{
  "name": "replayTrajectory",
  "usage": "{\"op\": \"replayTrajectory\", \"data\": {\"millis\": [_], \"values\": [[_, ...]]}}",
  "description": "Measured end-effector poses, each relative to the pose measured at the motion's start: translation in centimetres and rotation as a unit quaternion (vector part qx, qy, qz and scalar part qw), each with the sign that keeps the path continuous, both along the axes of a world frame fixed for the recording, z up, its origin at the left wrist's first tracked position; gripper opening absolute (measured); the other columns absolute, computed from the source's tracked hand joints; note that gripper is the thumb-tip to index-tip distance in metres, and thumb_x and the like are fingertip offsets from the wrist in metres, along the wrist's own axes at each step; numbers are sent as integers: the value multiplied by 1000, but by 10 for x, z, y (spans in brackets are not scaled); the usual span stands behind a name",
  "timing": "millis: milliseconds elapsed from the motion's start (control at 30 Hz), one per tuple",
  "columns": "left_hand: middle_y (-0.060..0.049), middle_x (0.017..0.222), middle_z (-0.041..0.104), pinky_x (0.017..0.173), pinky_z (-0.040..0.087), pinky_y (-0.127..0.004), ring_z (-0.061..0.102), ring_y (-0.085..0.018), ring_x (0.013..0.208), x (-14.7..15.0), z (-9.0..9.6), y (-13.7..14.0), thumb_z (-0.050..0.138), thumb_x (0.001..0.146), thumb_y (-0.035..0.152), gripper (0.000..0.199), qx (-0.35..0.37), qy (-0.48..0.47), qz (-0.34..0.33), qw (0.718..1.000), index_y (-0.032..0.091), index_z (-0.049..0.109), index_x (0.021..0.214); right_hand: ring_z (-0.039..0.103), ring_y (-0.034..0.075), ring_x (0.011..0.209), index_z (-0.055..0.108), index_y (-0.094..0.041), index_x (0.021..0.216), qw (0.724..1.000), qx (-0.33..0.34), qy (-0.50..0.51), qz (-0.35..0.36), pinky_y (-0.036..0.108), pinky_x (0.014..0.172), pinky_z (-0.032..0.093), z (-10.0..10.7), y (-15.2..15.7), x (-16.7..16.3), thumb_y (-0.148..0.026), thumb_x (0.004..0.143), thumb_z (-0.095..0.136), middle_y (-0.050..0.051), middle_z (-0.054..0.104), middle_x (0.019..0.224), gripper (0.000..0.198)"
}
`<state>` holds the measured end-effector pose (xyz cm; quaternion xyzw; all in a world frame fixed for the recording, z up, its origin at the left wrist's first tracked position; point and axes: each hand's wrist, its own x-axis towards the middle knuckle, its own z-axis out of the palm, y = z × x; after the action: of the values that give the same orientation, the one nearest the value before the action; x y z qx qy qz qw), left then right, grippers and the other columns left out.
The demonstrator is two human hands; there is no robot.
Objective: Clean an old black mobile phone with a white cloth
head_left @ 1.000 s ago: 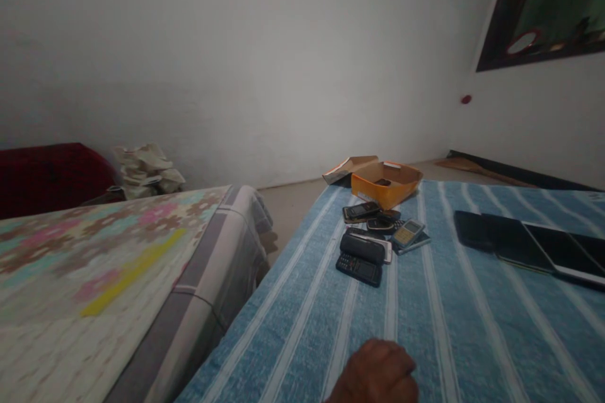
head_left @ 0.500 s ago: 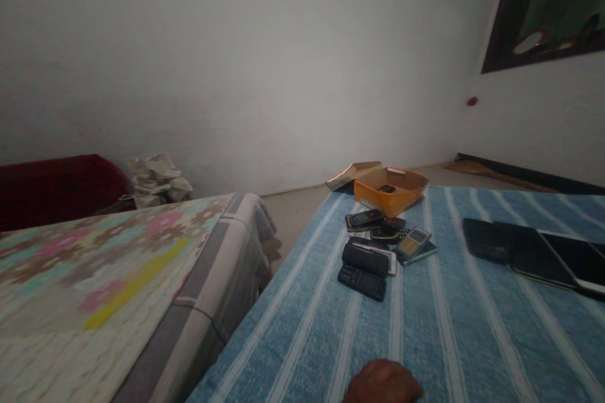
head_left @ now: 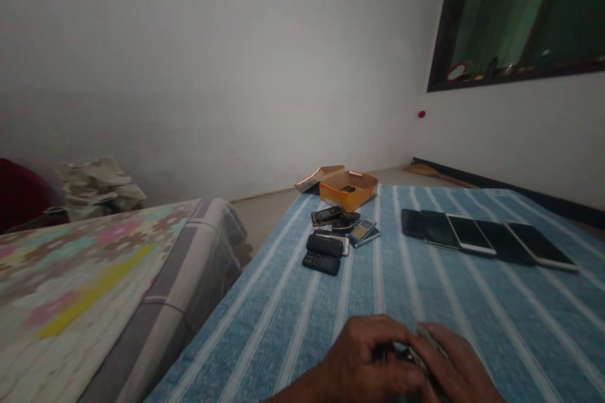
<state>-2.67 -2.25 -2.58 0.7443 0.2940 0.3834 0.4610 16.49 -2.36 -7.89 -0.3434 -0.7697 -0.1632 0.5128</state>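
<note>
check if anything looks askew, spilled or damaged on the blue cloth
Nothing looks spilled or plainly damaged. The small phones lie heaped and askew at different angles, while the larger phones sit in a row. The item between the left hand and right hand is mostly hidden.

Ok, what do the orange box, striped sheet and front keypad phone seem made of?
Orange box: probably dull-finished cardboard; thin walls, brown inside. Striped sheet: likely woven cloth, matte, with mottled texture. Front keypad phone: perhaps plastic, given its dark, faintly shiny body; metal possible.

Blue striped cloth (head_left: 265, 327): orange box (head_left: 347, 199), heaped keypad phones (head_left: 344, 224), smartphones (head_left: 470, 234) in row.
</note>
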Motion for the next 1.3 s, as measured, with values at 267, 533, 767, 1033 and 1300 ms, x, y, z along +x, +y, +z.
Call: {"op": "replayTrajectory", "data": {"millis": [267, 533, 767, 1033, 1300], "values": [[-9, 81, 68, 61, 46, -25, 58, -14, 66, 13, -6, 6, 72, 72, 58, 52, -96, -89, 34, 991, 12, 78, 96, 61, 20, 101, 59, -18, 122, 993, -71, 64, 75, 31, 83, 54, 28, -25, -21, -12, 93, 44, 11, 63, 107, 32], [2, 60, 50, 41, 34, -17, 41, -6, 43, 10, -14, 12, 68, 72, 65, 62, -143, -49, -38, 988, 9, 73, 100, 58, 21, 104, 60, -18, 115, 988, -91, 102, 72, 35, 85, 54, 23, -18, -23, -14, 95, 44, 11, 62, 109, 26], [-4, 78, 59, 52, 38, -20, 45, -9, 57, 11, -9, 17, 65, 76, 64, 64, -110, -26, -67, 991, 11, 69, 113, 61, 19, 102, 58, -21, 121, 969, -164, 153, 103, 33, 86, 53, 33, -20, -23, -16, 95, 44, 8, 64, 108, 30], [0, 70, 56, 47, 34, -19, 40, -6, 50, 11, -8, 19, 75, 67, 59, 69, -160, -31, -58, 985, 13, 68, 118, 64, 18, 97, 64, -21, 97, 932, -233, 252, 116, 30, 82, 53, 40, -19, -23, -21, 95, 45, 7, 65, 101, 19], [2, 63, 52, 40, 32, -17, 41, -5, 44, 9, -8, 18, 73, 67, 62, 69, -160, -29, -49, 985, 11, 67, 113, 61, 21, 110, 64, -21, 104, 959, -180, 191, 105, 37, 94, 52, 29, -16, -23, -16, 95, 44, 10, 65, 112, 23]]}}
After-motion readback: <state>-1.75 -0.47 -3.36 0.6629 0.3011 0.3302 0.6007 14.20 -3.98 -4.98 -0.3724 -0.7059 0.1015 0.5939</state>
